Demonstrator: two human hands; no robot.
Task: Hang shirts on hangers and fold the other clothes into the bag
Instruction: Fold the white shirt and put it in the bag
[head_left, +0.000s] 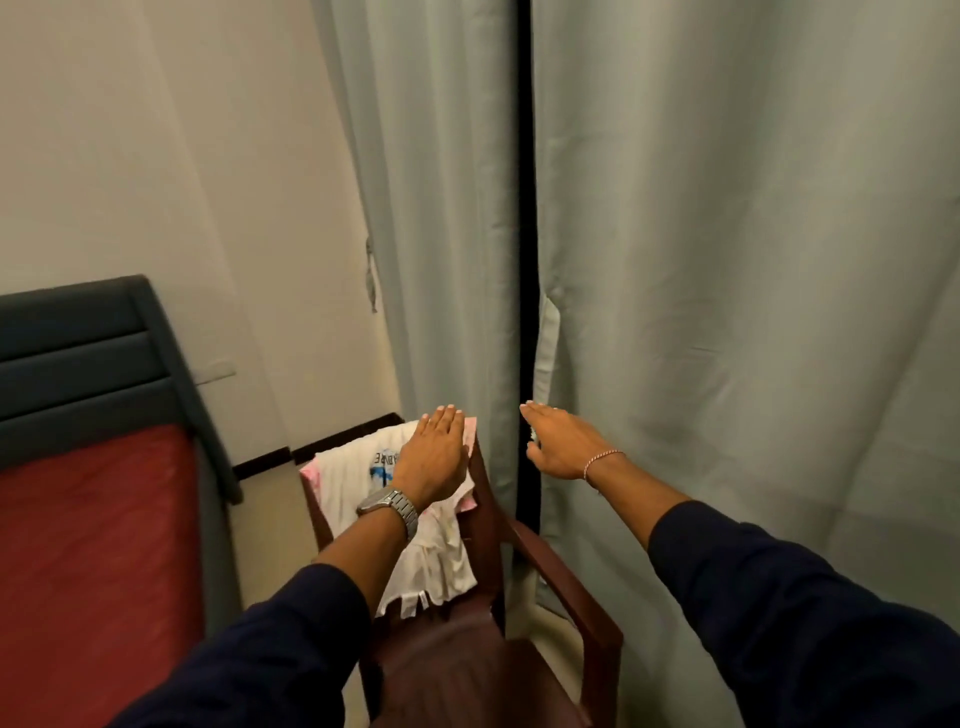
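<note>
A white shirt (353, 478) with a blue print hangs over the backrest of a dark red plastic chair (566, 582). Pink cloth (470, 431) shows beneath it at the backrest's edges. My left hand (434, 452), with a metal watch on the wrist, lies flat, palm down, on the shirt at the top of the backrest. My right hand (558, 441), with a thin bracelet, hovers flat with fingers extended to the right of the chair, in front of the curtain; it holds nothing. No hanger or bag is in view.
Grey curtains (727, 260) fill the right and centre, with a dark gap (525, 208) between them. A bed with a red cover (93, 545) and a dark padded headboard (78, 353) stands at the left. A cream wall is behind it.
</note>
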